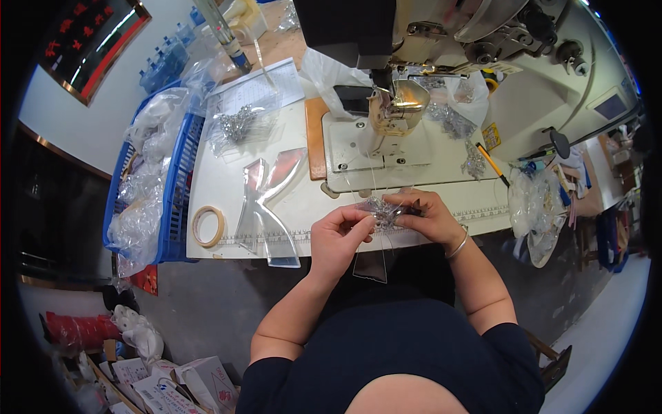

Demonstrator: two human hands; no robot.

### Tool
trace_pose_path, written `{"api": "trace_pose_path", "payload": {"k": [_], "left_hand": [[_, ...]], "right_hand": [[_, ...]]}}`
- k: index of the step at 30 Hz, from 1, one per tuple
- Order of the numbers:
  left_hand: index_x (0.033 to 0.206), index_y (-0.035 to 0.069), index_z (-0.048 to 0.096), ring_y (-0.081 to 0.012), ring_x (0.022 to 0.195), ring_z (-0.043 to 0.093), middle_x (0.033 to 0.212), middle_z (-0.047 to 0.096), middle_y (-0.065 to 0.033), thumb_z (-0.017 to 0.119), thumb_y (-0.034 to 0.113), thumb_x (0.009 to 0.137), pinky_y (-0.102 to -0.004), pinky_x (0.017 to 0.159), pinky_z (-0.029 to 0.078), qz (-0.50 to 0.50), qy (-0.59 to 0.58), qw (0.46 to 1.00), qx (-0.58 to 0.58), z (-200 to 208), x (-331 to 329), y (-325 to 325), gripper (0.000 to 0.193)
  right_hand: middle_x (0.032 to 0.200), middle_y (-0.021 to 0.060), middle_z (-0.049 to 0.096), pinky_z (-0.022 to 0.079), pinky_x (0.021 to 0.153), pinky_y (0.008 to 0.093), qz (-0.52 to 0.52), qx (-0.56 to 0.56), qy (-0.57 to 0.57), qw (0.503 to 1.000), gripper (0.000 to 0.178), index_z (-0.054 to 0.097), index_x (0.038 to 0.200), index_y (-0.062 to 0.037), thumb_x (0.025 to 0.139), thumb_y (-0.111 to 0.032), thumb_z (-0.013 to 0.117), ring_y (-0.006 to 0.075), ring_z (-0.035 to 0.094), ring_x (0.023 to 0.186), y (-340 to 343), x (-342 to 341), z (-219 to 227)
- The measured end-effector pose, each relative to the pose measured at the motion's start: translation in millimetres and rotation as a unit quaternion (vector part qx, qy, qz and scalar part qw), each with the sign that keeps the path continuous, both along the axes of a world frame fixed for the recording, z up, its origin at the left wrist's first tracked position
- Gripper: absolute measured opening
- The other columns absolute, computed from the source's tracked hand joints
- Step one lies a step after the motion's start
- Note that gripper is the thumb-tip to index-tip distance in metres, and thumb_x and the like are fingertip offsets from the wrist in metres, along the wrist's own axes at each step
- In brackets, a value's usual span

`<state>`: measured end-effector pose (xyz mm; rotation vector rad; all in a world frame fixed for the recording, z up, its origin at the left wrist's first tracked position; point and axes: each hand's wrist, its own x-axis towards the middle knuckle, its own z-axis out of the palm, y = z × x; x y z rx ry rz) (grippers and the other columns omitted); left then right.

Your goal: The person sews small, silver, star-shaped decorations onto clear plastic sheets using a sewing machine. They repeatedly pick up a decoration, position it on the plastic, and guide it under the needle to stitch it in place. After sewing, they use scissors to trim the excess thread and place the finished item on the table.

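Note:
My left hand (339, 238) and my right hand (426, 215) meet at the table's front edge, fingers pinched on a clear plastic piece with a silver glittering ornament (383, 212). Its exact kind is partly hidden by my fingers. A clear strip (371, 266) hangs below my hands, past the table edge. Thin threads run from the piece up to the sewing machine (394, 117), whose needle area stands just beyond my hands. To the left, curved clear plastic strips (272, 200) lie on the table, one end over the edge.
A tape roll (208, 226) sits at the table's left corner, beside a blue crate (172, 179) of bagged goods. Silver ornaments (236, 124) lie on plastic at the back left. An orange pen (491, 163) rests at right, near a heap of clear bags (531, 207).

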<state>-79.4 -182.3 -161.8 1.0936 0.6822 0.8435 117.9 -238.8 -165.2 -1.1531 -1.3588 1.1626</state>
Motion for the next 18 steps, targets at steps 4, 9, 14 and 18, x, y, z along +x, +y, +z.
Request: {"api": "trace_pose_path", "payload": {"k": [4, 9, 14, 18], "left_hand": [[0.086, -0.004, 0.061, -0.0084, 0.067, 0.058, 0.079, 0.063, -0.0075, 0.066, 0.003, 0.081, -0.0205, 0.059, 0.050, 0.003, 0.011, 1.000, 0.006, 0.3, -0.1, -1.7, 0.009], [0.084, -0.003, 0.060, -0.0108, 0.065, 0.059, 0.078, 0.061, -0.0083, 0.064, 0.000, 0.081, -0.0222, 0.058, 0.050, 0.007, 0.007, 1.000, 0.020, -1.5, 0.7, -2.4, 0.006], [0.083, -0.004, 0.060, -0.0117, 0.067, 0.059, 0.084, 0.060, -0.0097, 0.065, -0.001, 0.080, -0.0232, 0.058, 0.051, 0.020, -0.001, 0.999, 0.046, -1.3, 0.2, -2.2, 0.006], [0.083, -0.004, 0.060, -0.0117, 0.066, 0.059, 0.083, 0.060, -0.0096, 0.065, -0.001, 0.080, -0.0232, 0.058, 0.051, 0.022, 0.004, 0.999, 0.041, -1.4, -0.7, -2.3, 0.007]], "right_hand": [[0.101, 0.0044, 0.061, 0.043, 0.086, 0.0255, 0.026, -0.016, 0.045, 0.998, 0.045, 0.058, 0.120, -0.0026, 0.075, 0.004, 0.063, 0.0115, 0.057, 0.093, 0.7, 3.2, -5.8], [0.105, 0.0050, 0.061, 0.042, 0.090, 0.0273, 0.034, -0.029, 0.060, 0.997, 0.044, 0.057, 0.120, -0.0020, 0.077, 0.001, 0.063, 0.0125, 0.057, 0.098, 1.7, 0.7, -3.4], [0.109, 0.0057, 0.061, 0.042, 0.091, 0.0280, 0.036, -0.068, 0.080, 0.994, 0.044, 0.057, 0.120, -0.0020, 0.077, 0.000, 0.064, 0.0131, 0.056, 0.099, 2.5, -1.7, -2.8], [0.110, 0.0062, 0.061, 0.041, 0.092, 0.0280, 0.040, -0.064, 0.082, 0.994, 0.044, 0.057, 0.120, -0.0015, 0.077, 0.000, 0.065, 0.0133, 0.056, 0.101, 3.5, -2.0, -5.2]]}}
